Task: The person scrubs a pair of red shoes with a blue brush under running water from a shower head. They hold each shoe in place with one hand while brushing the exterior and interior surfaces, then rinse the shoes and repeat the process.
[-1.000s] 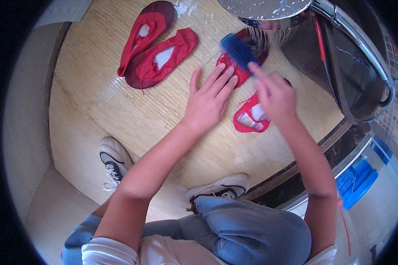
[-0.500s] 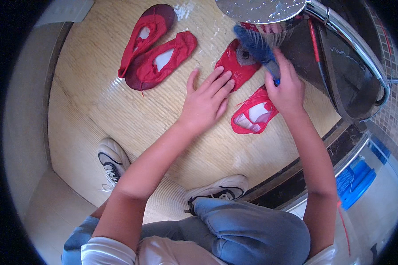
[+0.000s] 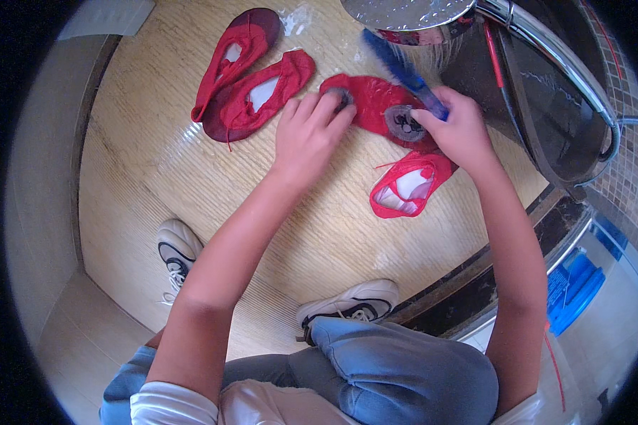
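Observation:
A wet red ballet slipper (image 3: 371, 103) lies sole up on the floor, with round grey patches at both ends. My left hand (image 3: 310, 134) grips its left end with curled fingers. In my right hand (image 3: 461, 129) is the handle of a blue scrubbing brush (image 3: 397, 62), its bristle head angled up and left over the slipper's far side. My right hand is close to the slipper's right end; whether it touches is unclear. Just below, another red slipper (image 3: 397, 204) rests with its opening up. Two more, a far red slipper (image 3: 223, 74) and a nearer red slipper (image 3: 287, 74), lie at the upper left.
A chrome shower head (image 3: 411, 13) pours water beside the brush, and its metal arm (image 3: 556, 62) curves down the right. A dark basin-like object (image 3: 560, 106) stands behind it. My sneakers, left (image 3: 178, 248) and right (image 3: 358, 301), are on the ribbed wet floor (image 3: 156, 184). A blue plastic item (image 3: 575, 292) sits at right.
The slipper has turned from slanting to lying more crosswise, showing both sole patches. My left hand went from spread on it to gripping its end. The brush shifted slightly left.

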A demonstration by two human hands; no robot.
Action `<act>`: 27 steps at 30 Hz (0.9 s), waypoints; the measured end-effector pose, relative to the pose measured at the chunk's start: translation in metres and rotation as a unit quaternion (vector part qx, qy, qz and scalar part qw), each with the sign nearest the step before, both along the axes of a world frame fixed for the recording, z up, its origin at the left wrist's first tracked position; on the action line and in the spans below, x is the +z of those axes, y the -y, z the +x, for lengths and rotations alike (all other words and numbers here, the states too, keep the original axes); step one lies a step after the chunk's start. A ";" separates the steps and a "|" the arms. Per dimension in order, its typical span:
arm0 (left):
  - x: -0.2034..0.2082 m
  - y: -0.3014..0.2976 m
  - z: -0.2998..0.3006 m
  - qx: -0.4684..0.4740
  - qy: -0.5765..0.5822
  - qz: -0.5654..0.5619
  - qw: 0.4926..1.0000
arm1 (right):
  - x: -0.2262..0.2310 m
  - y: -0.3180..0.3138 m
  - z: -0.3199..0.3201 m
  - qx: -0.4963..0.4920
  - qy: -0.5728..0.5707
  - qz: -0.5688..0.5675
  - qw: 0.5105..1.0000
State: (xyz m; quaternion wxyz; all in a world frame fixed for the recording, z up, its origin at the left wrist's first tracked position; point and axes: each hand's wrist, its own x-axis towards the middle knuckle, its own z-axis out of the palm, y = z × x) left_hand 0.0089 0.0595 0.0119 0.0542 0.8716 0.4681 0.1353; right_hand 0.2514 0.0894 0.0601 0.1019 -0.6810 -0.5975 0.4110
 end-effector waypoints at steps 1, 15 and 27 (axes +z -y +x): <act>0.001 -0.007 0.005 0.005 -0.008 -0.022 1.000 | -0.002 0.007 0.005 -0.040 -0.060 -0.004 0.997; 0.000 0.006 0.061 -0.008 0.083 -0.086 0.993 | -0.021 0.061 -0.002 -0.147 -0.048 0.171 0.973; -0.012 0.024 0.013 -0.001 0.092 -0.084 0.992 | -0.022 0.048 -0.007 0.195 0.223 0.208 0.932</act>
